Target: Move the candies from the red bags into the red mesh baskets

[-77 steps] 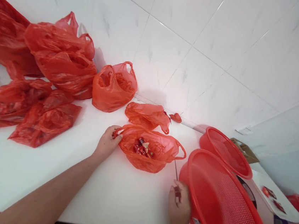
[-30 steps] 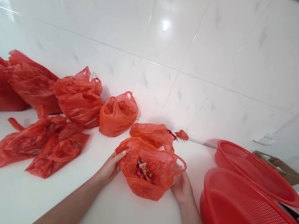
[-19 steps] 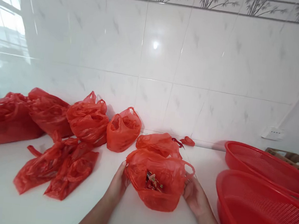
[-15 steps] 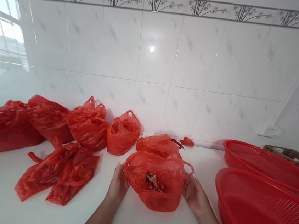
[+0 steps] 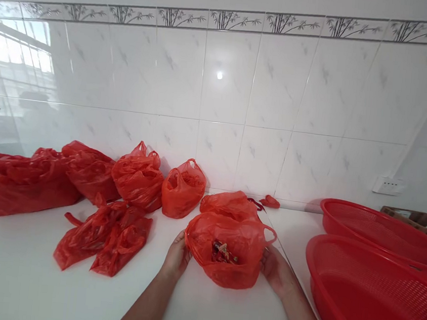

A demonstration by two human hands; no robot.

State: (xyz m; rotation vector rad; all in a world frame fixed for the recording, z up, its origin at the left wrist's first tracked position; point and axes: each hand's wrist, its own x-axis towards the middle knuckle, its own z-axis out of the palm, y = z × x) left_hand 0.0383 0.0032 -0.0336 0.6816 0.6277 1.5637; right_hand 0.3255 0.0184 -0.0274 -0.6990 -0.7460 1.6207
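A red plastic bag (image 5: 224,275) stands on the white table with its mouth spread wide and a loop handle sticking out at the right. Inside it lies a small heap of dark red and tan pieces (image 5: 223,252), too small to name surely. My left hand (image 5: 178,254) grips the bag's left side, its fingers partly hidden by the plastic. On the opposite side my right hand (image 5: 276,269) holds the bag below the handle, fingertips behind the film. Another crumpled red bag (image 5: 228,202) lies just behind, touching or nearly touching it.
Several full red bags (image 5: 137,177) line the wall at the left, with flattened red bags (image 5: 108,235) before them. Two red plastic baskets (image 5: 360,292) stand at the right, beside a cardboard box (image 5: 421,220). A small red scrap (image 5: 270,201) lies by the wall.
The view has turned slightly left and tilted, so the bags at the left appear farther right. Both hands stay at the sides of the open bag, which looks little altered.
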